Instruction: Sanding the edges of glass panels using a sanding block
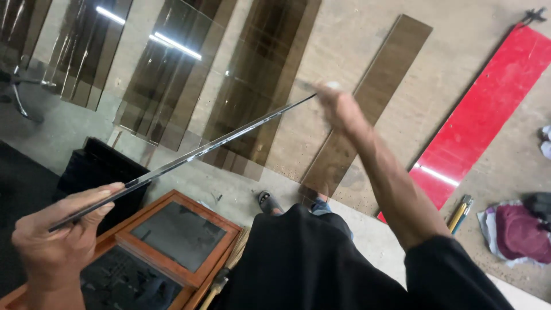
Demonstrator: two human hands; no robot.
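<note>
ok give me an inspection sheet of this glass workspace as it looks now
surface: pale worn board table bearing tinted glass strips
job's things: long glass pane seen edge-on, held at both ends
clutter: red panel, pencils, rags
grippers: left hand grips the near end; right hand, blurred, at the far end
cables: nothing seen
surroundings: wood-framed window on the floor, broom handle, black box
</note>
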